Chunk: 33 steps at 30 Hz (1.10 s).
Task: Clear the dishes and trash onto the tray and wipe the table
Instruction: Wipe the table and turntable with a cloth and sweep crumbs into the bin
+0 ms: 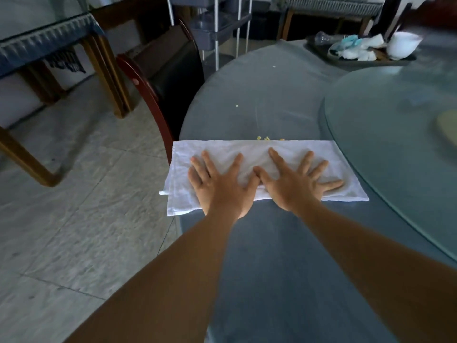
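The white cloth (264, 167) lies folded flat at the near left edge of the table (272, 90). The left hand (220, 184) and right hand (294, 181) press it down, fingers spread. Yellow crumbs (265, 138) touch its far edge; a white speck (237, 105) lies farther. The tray (319, 49), far right, already holds a bowl (403, 44) and trash. Clearing appears done; wiping is unfinished.

One head-worn wide-angle view looks forward and down from close above the table (272, 95) edge, arms reaching away from the lens.
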Each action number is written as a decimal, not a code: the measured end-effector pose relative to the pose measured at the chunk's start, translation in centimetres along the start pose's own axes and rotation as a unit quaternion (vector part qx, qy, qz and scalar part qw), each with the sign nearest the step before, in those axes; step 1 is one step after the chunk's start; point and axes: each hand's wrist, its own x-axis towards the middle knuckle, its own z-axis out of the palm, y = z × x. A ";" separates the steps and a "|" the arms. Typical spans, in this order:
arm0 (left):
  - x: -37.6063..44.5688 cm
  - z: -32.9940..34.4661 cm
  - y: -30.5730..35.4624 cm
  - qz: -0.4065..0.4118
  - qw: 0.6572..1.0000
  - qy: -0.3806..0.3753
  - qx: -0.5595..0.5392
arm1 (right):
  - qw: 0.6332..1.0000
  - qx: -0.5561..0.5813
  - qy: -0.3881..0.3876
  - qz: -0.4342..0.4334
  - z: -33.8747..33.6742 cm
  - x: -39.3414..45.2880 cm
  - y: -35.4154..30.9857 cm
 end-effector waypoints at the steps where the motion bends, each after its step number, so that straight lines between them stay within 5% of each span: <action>1: 0.6 -0.1 -0.2 0.006 1.000 0.000 -0.004 | 1.000 -0.001 0.000 0.003 -0.1 0.4 -0.3; 33: 41.1 -2.0 5.1 0.139 0.989 0.007 -0.042 | 0.987 0.005 0.030 0.160 -3.7 34.3 -14.9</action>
